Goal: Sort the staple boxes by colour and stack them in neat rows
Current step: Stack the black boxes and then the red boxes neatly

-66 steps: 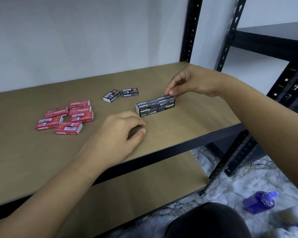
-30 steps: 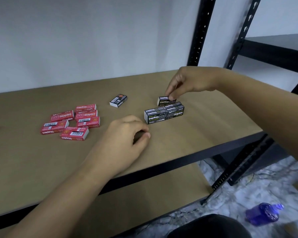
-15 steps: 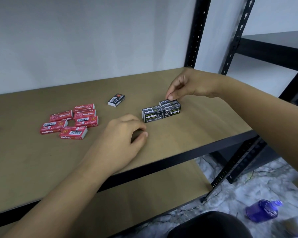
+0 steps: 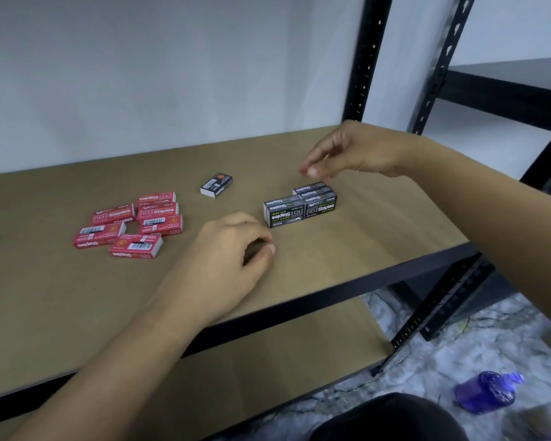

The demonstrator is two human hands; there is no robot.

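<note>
Six red staple boxes (image 4: 155, 223) lie loose at centre left of the shelf (image 4: 379, 224), with a lone black box (image 4: 216, 185) above and to their right. The black stack (image 4: 300, 209) sits mid-frame, with bare board from it to the right edge. The right hand (image 4: 357, 154) hovers just above the stack, fingers slack and empty. The left hand (image 4: 223, 265) rests near the front edge, loosely curled, holding nothing.

I see a flat brown fibreboard shelf (image 4: 379, 237) in a black metal frame (image 4: 331, 302). Six red cardboard staple boxes (image 4: 131, 224) cluster toward its left edge; one black cardboard box (image 4: 216, 185) lies mid-back; stacked black boxes (image 4: 300, 205) stand right of centre.
</note>
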